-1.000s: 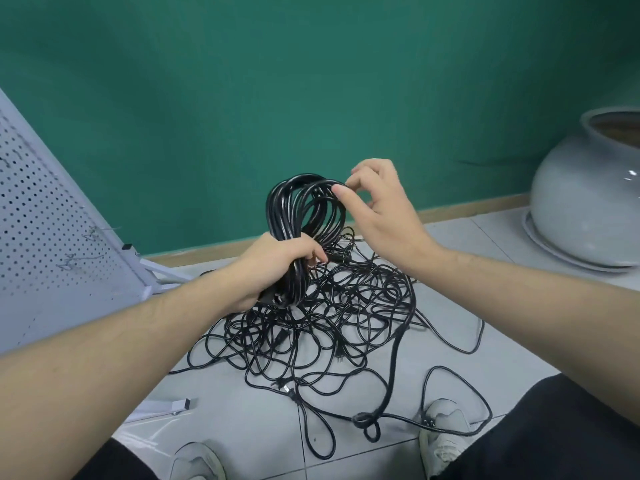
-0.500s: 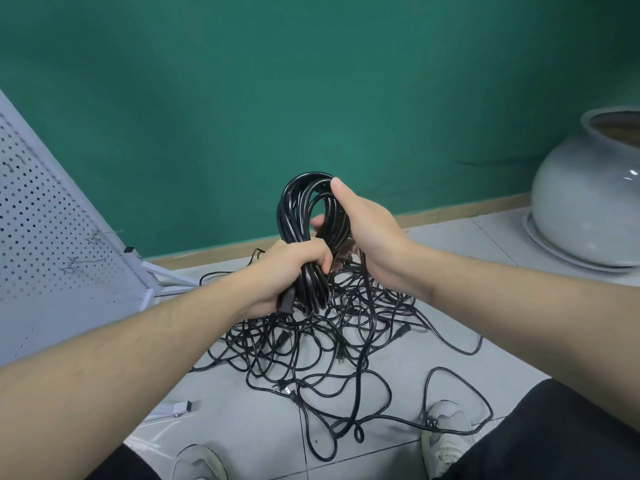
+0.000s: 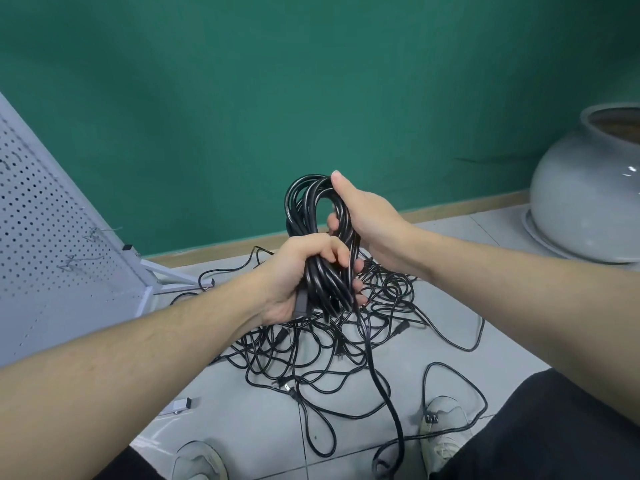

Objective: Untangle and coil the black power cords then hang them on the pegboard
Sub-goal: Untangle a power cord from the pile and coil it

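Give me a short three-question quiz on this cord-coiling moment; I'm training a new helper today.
1. True or false: the coiled cord is already hung on the pegboard.
2. Which hand grips the coil's lower part? A) left hand B) right hand C) neither
3. Fill in: the tangled cords lie on the ____.

Key: 1 false, both hands hold it above the floor. 2 A; the right hand grips the coil higher up. 3 floor.
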Action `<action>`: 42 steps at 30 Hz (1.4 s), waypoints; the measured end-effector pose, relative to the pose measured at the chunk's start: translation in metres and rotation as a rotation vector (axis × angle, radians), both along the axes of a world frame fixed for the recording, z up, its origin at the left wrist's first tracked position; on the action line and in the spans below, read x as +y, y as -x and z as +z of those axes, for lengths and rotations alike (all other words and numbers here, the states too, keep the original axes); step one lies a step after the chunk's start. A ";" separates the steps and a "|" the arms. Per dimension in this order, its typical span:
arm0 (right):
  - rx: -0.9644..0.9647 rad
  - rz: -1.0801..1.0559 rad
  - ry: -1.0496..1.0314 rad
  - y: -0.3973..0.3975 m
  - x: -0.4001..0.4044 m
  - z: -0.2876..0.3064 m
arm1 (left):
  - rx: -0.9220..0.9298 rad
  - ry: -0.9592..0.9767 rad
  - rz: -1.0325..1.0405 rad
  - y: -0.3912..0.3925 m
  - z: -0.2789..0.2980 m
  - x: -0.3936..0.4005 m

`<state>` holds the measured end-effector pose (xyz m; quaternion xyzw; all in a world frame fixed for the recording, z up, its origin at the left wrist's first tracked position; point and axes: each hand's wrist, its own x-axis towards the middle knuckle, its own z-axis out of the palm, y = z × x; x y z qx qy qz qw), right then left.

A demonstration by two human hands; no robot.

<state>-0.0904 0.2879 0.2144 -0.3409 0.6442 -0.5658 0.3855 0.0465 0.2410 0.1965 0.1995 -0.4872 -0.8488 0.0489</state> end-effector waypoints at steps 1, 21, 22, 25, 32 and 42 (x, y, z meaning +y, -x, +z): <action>-0.058 0.011 -0.020 -0.002 0.001 -0.002 | -0.002 0.005 0.018 0.000 -0.001 0.000; 0.374 0.587 -0.484 0.039 0.034 -0.019 | -0.274 0.372 0.582 -0.015 0.009 -0.070; 0.342 0.535 -0.447 0.039 0.033 -0.017 | -0.327 0.441 0.593 -0.015 0.010 -0.068; 0.226 0.245 -0.302 0.037 0.027 -0.008 | -0.419 0.558 0.578 -0.019 0.013 -0.065; 0.392 0.354 -0.034 0.013 0.027 0.008 | -0.514 0.555 0.382 -0.024 0.007 -0.050; 0.581 0.145 0.216 0.014 0.018 0.008 | -0.374 0.356 0.226 -0.004 0.010 -0.024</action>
